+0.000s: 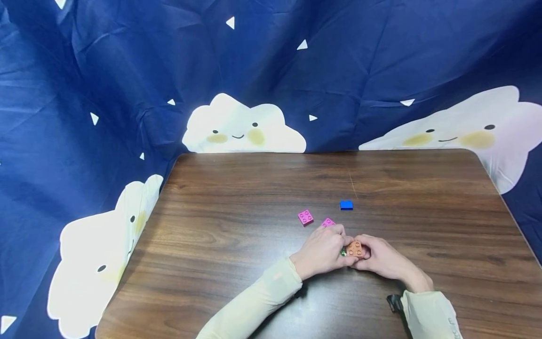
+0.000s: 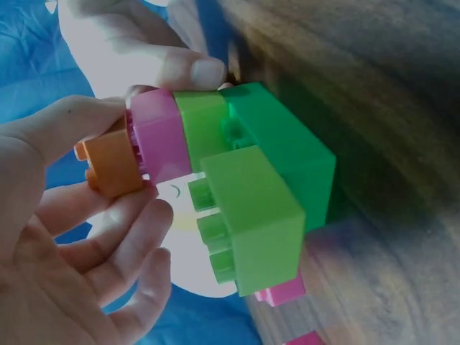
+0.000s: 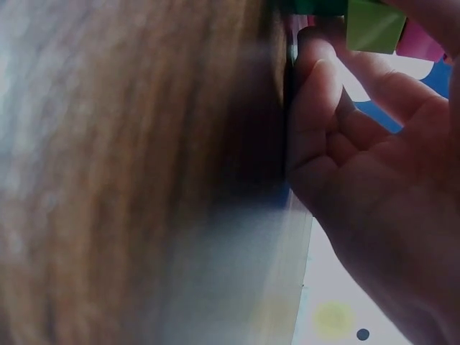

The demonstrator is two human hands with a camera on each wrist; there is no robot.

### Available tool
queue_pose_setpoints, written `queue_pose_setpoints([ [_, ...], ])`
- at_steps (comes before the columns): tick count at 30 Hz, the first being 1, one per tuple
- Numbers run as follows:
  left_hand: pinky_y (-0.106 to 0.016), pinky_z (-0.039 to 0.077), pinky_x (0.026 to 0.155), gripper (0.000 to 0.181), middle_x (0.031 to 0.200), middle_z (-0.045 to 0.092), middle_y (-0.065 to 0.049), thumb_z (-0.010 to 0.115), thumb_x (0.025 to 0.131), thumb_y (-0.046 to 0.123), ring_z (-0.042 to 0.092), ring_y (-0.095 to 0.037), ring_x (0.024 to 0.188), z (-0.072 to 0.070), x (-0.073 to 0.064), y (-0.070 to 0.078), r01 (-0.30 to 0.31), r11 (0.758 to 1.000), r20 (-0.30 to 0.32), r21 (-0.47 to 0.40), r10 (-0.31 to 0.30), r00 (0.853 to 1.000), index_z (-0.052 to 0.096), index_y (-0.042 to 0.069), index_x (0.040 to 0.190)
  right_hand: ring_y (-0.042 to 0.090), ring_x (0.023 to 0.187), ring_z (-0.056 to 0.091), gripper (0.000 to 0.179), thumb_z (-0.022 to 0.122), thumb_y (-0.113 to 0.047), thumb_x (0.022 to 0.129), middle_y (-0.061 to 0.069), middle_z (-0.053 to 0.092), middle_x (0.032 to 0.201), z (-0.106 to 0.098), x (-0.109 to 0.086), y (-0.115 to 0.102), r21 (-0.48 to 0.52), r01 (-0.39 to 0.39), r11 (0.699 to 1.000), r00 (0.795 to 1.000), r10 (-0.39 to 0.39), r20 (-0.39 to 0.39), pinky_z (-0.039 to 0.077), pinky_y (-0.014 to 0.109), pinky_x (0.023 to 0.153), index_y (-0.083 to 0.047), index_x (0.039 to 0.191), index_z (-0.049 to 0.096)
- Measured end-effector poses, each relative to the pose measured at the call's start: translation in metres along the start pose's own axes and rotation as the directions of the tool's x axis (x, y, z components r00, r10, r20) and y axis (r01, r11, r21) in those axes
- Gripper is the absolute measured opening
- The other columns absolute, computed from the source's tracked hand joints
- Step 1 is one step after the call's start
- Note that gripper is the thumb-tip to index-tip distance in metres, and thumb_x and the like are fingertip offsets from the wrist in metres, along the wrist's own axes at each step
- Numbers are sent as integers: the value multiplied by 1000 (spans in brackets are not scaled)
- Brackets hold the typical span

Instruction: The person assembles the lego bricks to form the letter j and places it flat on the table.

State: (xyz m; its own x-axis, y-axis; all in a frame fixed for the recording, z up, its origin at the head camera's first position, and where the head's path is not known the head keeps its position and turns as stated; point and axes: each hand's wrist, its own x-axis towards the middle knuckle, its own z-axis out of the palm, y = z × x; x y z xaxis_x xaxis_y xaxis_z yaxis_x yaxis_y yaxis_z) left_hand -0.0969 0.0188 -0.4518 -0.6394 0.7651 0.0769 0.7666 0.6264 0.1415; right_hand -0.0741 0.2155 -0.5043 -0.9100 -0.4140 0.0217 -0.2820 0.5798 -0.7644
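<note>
My left hand [image 1: 323,250] pinches an orange toy brick [image 2: 115,164] between thumb and fingers at the top of a brick stack. Beneath it is a pink brick [image 2: 159,136], whose studs show in a narrow gap under the orange one. Lower down come a small light green brick [image 2: 203,126] and a dark green brick [image 2: 284,151] at the base. A larger light green brick [image 2: 259,215] sits beside the small one, its studs bare. My right hand [image 1: 383,256] holds the stack from the other side, its thumb against the small light green brick; some fingertips are hidden.
On the wooden table [image 1: 237,202], a pink brick [image 1: 306,217] lies left of the stack. Another pink brick [image 1: 328,222] is partly covered by the left hand. A blue brick [image 1: 346,205] lies farther back. Behind the table hangs a blue cloud-printed curtain [image 1: 271,61].
</note>
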Motion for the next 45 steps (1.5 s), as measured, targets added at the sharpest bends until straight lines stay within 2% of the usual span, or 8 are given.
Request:
queue_pose_setpoints([
  [3,-16,35,62,32,79,48,11,66,85,50,42,-2,69,-2,2,2,-1,1000,28,19,0,1000,73,28,107,0,65,43,29,81,-14,67,-11,46,71,-1,-1,0,0,13,1000,1000,-13,-8,35,18,57,-21,83,59],
  [8,-19,36,61,22,76,47,11,66,85,50,42,-3,68,-6,8,6,-13,998,68,63,9,998,70,29,90,1,65,44,30,79,-10,65,-13,45,71,-2,-3,2,-9,20,1000,1000,-20,-12,36,19,57,-21,84,59],
  [13,-19,36,58,22,77,49,10,67,84,49,45,-4,68,-10,12,10,-3,995,104,99,-7,995,66,27,79,0,64,44,31,78,-9,64,-14,44,71,0,-3,1,-25,4,1000,1000,-4,-4,37,19,56,-24,81,56],
  [24,-18,38,55,23,79,50,8,70,84,47,45,-4,68,-11,8,10,4,997,126,75,-13,992,72,26,93,0,66,45,29,81,-15,67,-14,45,73,1,-3,-4,-20,2,1000,1000,-2,-5,38,19,58,-25,84,60],
  [31,-21,48,65,27,83,59,7,71,82,48,56,-8,73,-14,10,12,-26,989,126,142,8,992,72,21,87,-1,64,43,29,81,-16,68,-14,44,72,4,-4,-3,-30,5,1000,1000,-5,-12,36,19,56,-26,81,57],
  [35,-21,49,69,27,83,62,8,73,80,47,59,-9,74,-14,11,14,-13,988,135,152,-7,991,71,21,86,-1,64,43,30,81,-15,68,-14,44,71,5,-3,-3,-30,6,1000,1000,-6,-10,37,19,56,-25,78,55],
  [45,-21,50,64,28,86,63,8,76,77,47,60,-8,74,-16,16,15,23,990,147,142,-44,988,70,21,87,-2,70,47,27,81,-18,70,-12,53,78,2,1,-4,-47,6,999,1000,-6,16,41,21,62,-21,85,59],
])
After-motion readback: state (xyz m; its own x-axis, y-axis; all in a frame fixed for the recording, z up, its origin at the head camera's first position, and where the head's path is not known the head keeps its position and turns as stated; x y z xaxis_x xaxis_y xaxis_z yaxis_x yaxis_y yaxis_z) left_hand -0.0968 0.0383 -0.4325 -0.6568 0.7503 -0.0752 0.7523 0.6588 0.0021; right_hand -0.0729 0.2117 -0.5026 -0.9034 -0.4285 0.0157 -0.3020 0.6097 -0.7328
